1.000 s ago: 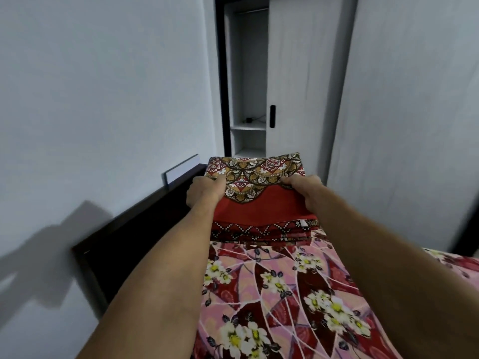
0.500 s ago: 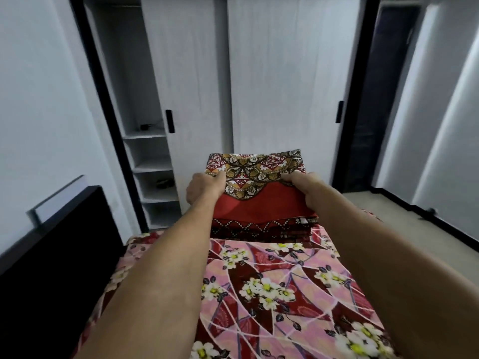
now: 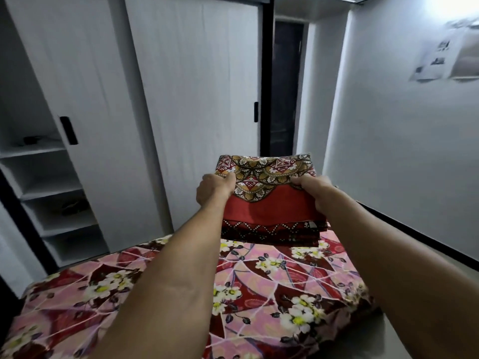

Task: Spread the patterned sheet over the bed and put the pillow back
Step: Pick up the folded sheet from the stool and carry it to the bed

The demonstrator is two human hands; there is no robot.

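— Where is the patterned sheet (image 3: 269, 203) at this moment?

— It is held folded at about 12 o'clock, lifted just above the far end of the bed (image 3: 116, 294), which is dressed in a pink floral print. Its left edge is gripped by the left hand (image 3: 213, 189) and its right edge by the right hand (image 3: 315, 191). The fingers (image 3: 229, 180) are curled round the folded layers on both sides.

— What could go wrong from here?

— The sheet is thick with many folds. If only the upper layers are pinched when it is shaken open, the rest may be dropped in a heap, or be let slip over the bed's edge at 4 o'clock. The wardrobe door (image 3: 194, 112) stands near, at 11 o'clock, so a wide throw could be caught against it.

— And the pillow?

— No pillow is seen in this view, so it cannot be told where it lies. It must be found before it can be put back.
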